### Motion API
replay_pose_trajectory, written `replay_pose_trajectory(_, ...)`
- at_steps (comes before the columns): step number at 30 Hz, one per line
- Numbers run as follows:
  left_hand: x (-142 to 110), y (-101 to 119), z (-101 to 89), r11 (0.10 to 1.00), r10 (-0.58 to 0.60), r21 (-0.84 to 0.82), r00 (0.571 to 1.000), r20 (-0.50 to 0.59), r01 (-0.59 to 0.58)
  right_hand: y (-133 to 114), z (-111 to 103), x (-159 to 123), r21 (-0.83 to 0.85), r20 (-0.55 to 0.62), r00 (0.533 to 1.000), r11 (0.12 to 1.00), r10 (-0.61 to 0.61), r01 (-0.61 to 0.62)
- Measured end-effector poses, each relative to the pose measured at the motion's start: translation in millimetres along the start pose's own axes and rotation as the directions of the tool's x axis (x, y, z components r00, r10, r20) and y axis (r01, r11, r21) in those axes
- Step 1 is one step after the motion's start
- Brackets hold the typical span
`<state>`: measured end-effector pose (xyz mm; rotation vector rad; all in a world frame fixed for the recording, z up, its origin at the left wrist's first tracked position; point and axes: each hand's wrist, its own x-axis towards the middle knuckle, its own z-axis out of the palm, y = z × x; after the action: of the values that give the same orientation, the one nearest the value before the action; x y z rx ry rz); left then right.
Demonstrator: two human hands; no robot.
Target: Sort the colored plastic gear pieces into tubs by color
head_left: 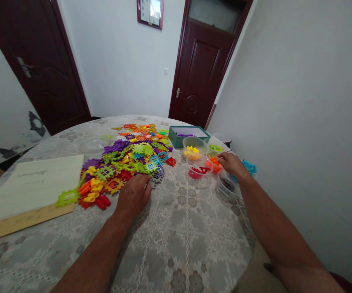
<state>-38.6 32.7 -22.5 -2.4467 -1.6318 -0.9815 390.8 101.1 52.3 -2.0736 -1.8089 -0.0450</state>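
My left hand (135, 193) rests at the near right edge of a big pile of plastic building pieces (133, 156). Its fingers bend loosely, with a gap between thumb and index finger, beside some grey pieces (157, 182). Over at the right, my right hand (232, 163) reaches to the rim of a clear bowl of orange pieces (215, 162). Those fingers are pinched together with the tips pointing down; what they hold, if anything, is hidden. Around it stand clear bowls of red pieces (199, 171), yellow pieces (192, 151) and dark pieces (227, 185).
A green box (176, 140) with purple pieces stands behind the bowls. Light green pieces (215, 148) and blue pieces (249, 167) lie near my right hand. White paper (35, 183) and a tan strip (26, 221) lie left. A patterned cloth (176, 236) covers the round table.
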Motion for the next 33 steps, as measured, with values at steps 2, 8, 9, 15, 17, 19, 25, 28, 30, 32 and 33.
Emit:
replay_pose_trajectory(2,-0.4,-1.7,2.0,1.0,0.004,0.002,1.0,-0.022,-0.004,-3.4,-1.0,-2.3,-0.005,0.0,1.0,1.0,-0.005,0.005)
replay_pose_trajectory(8,-0.8,-4.3,6.2,1.0,0.01,-0.002,0.996,-0.093,-0.01,-45.1,-14.8,-36.5,0.136,-0.179,0.977,0.981,-0.112,0.137)
replay_pose_trajectory(9,-0.6,-4.0,5.7,1.0,0.0,-0.005,0.995,-0.099,-0.001,-59.4,-15.0,-47.4,0.185,-0.19,0.971,0.966,-0.146,0.182)
replay_pose_trajectory(15,2.8,-5.3,-4.7,0.997,-0.073,-0.021,0.979,-0.192,0.071,-151.3,23.8,-111.6,0.423,0.036,0.858,0.786,-0.513,0.452)
replay_pose_trajectory(17,4.7,-7.2,-10.9,0.994,-0.11,-0.015,0.963,-0.244,0.11,-172.1,49.3,-120.6,0.41,0.092,0.789,0.745,-0.607,0.525)
replay_pose_trajectory(19,6.1,-9.5,-18.5,0.989,-0.143,0.0,0.948,-0.285,0.15,-186.5,75.1,-121.9,0.369,0.108,0.767,0.742,-0.633,0.56)
replay_pose_trajectory(25,-11.8,-26.8,-47.2,0.956,-0.184,0.17,0.938,-0.294,0.241,-206.8,129.0,-106.9,0.248,-0.017,0.89,0.861,-0.455,0.444)
replay_pose_trajectory(28,-35.6,-42.4,-57.7,0.892,-0.252,0.299,0.923,-0.292,0.338,-208.3,142.5,-100.6,0.238,-0.058,0.915,0.885,-0.398,0.4)
replay_pose_trajectory(30,-50.5,-51.5,-59.8,0.835,-0.315,0.37,0.905,-0.285,0.407,-206.6,148.1,-98.0,0.232,-0.066,0.916,0.887,-0.396,0.4)
replay_pose_trajectory(32,-60.2,-57.0,-57.8,0.777,-0.397,0.415,0.88,-0.259,0.473,-203.1,151.9,-96.4,0.243,-0.061,0.904,0.872,-0.423,0.424)
replay_pose_trajectory(33,-62.7,-58.0,-55.6,0.757,-0.435,0.427,0.869,-0.236,0.495,-201.0,153.4,-95.9,0.257,-0.059,0.898,0.863,-0.436,0.435)
